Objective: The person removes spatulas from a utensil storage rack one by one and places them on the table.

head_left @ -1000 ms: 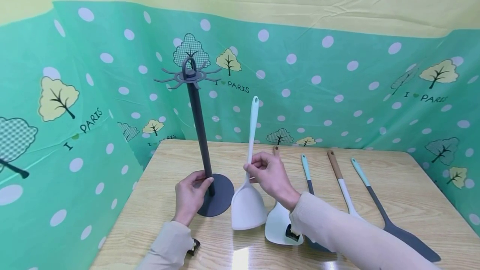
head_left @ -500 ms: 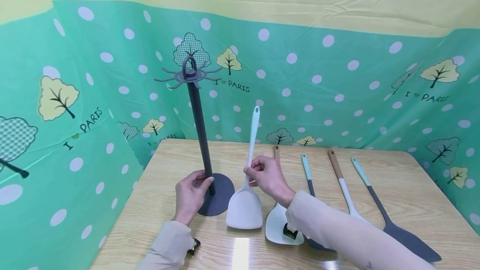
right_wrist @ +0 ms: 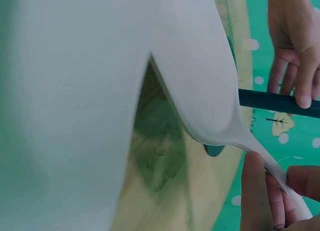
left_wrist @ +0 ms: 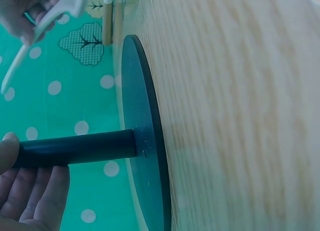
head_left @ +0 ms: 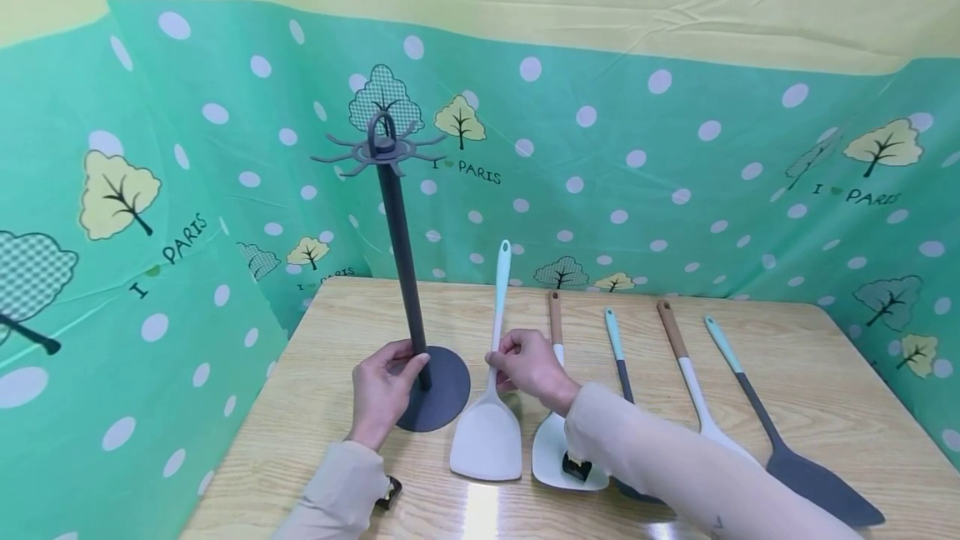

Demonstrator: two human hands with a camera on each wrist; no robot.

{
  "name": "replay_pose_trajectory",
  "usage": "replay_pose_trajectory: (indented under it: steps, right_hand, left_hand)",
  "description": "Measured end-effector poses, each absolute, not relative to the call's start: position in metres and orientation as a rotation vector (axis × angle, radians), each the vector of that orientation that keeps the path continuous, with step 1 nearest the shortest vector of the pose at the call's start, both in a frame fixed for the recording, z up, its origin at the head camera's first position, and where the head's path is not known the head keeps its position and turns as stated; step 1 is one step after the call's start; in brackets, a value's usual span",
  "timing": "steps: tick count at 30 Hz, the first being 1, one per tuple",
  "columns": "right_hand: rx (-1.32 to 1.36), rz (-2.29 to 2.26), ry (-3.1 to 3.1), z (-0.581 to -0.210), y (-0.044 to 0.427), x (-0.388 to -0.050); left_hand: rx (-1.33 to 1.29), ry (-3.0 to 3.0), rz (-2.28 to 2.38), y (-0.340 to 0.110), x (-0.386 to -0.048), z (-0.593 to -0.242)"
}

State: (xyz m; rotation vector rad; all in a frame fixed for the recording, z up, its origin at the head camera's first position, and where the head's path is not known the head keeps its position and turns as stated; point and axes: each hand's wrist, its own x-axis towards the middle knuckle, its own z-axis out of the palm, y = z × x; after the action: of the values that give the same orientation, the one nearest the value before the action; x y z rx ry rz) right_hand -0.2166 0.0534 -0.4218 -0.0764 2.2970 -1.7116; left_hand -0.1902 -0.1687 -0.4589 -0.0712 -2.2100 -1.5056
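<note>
A black rack [head_left: 402,257] with a ring of hooks on top stands at the table's left. Low on its pole, just above the round base [head_left: 448,390], my left hand [head_left: 381,394] grips it between thumb and fingers. My right hand [head_left: 534,367] pinches a white turner [head_left: 487,440] low on its handle, near the blade. Its mint handle end points up and away, and the wide blade hangs toward me, right of the base. In the right wrist view, thumb and fingers [right_wrist: 256,191] close on the turner's neck. Whether the blade touches the table cannot be told.
A white turner with a brown handle [head_left: 556,315] lies right of the held one, partly under my right sleeve. Farther right lie a mint-and-dark turner [head_left: 613,340], a brown-handled white utensil [head_left: 671,332] and a dark turner [head_left: 817,482]. A patterned green cloth [head_left: 637,215] hangs behind.
My right hand has lowered the white turner and shifted it slightly left, so its handle end sits lower and its blade is nearer me. The left hand has stayed on the pole.
</note>
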Motion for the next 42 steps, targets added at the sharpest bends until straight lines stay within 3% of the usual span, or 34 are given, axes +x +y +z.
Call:
replay_pose_trajectory:
  steps: [42]
  right_hand:
    - [0.066, -1.401, 2.365, -0.444, 0.053, -0.235]
  left_hand:
    - [-0.026, -2.253, -1.520, -0.168, -0.189, -0.458]
